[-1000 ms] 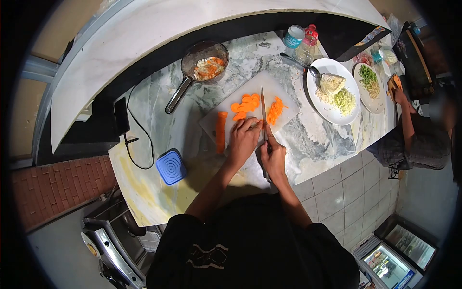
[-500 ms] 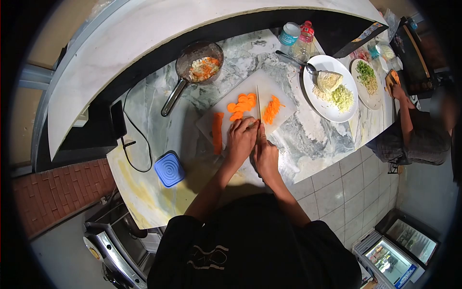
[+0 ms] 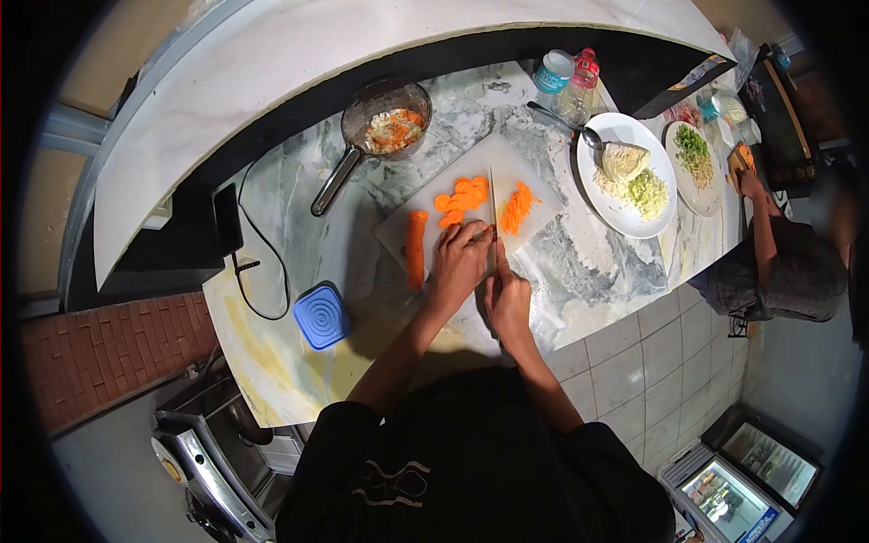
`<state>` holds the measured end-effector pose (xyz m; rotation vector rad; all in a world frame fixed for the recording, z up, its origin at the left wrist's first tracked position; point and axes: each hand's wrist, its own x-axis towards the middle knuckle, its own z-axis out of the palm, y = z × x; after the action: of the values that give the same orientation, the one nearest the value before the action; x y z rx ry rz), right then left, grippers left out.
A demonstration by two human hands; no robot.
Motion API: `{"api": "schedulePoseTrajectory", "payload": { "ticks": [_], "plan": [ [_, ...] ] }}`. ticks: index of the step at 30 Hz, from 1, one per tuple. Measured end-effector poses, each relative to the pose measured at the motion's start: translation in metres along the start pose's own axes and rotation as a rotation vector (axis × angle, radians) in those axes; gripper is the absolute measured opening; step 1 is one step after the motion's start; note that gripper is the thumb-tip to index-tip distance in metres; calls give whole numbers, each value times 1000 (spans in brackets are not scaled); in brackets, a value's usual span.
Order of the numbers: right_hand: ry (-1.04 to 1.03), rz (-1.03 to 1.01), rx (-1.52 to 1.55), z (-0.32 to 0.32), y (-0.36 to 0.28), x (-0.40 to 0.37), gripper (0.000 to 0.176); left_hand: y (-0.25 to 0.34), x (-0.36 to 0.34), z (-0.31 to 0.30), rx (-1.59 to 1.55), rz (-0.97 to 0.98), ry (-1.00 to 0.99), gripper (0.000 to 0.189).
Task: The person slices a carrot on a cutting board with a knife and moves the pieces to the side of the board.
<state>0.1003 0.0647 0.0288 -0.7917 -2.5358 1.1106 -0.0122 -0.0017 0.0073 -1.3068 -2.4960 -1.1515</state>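
A white cutting board lies in front of me on the counter. My right hand grips a knife, index finger stretched along it, the blade pointing away from me. Close against the blade's left side, my left hand has its fingers bent down onto the board; whatever is under the fingertips is hidden. Round carrot slices lie in a cluster beyond my left hand. Thin carrot strips are piled right of the blade. A long carrot piece rests near the board's left edge.
A pan with food stands behind the board. To the right are a white plate with cabbage and a spoon, and a second plate. A blue square lid and a cable lie left. Another person works far right.
The whole view has shifted slightly, so the counter sits a little further right and lower. Both hands keep their places at the knife, the right perhaps slightly nearer me.
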Motion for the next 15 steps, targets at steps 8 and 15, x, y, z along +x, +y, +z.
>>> {"api": "schedulePoseTrajectory", "payload": {
  "ticks": [8,15],
  "plan": [
    [9,-3,1,-2,2,-27,66,0,0,1,-11,-21,-2,17],
    [-35,29,-53,-5,3,-7,66,3,1,-2,-16,-40,-13,17]
  ]
}}
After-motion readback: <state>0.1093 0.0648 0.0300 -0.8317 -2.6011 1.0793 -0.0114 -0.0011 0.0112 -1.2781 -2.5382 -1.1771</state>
